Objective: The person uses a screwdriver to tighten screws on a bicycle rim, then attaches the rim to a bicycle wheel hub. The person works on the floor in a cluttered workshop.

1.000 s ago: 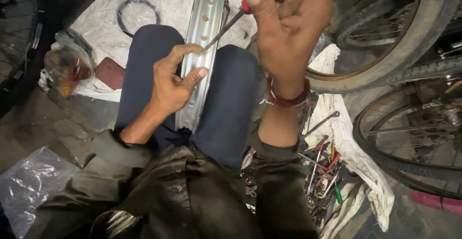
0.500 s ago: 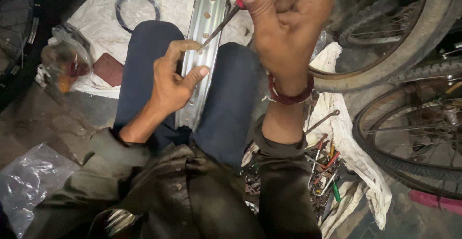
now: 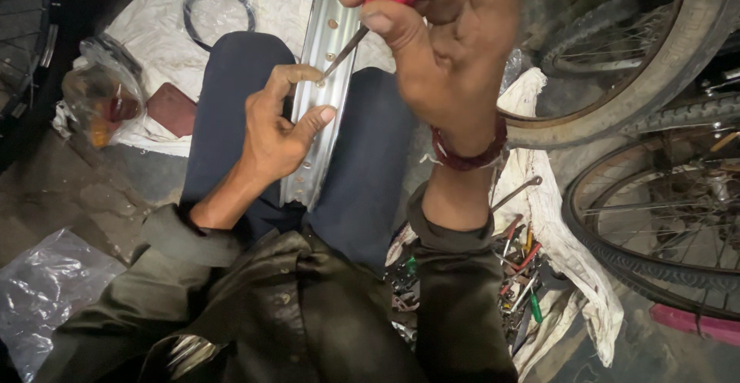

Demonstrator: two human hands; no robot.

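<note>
Red-handled screwdriver (image 3: 362,32) held in the closed grip of the right hand (image 3: 455,52), its thin shaft slanting down and to the left so that the tip meets a spoke hole in the silver wheel rim (image 3: 327,98), which lies lengthwise along the lap between the knees. The left hand (image 3: 277,125) pinches the rim just beside that hole. Judged from this pose, a slip of the tip off the curved metal could jab the left fingers (image 3: 297,75) or scratch the rim.

Red-handled screwdriver (image 3: 385,1) in right hand (image 3: 455,52), tip at silver wheel rim (image 3: 327,82).
</note>
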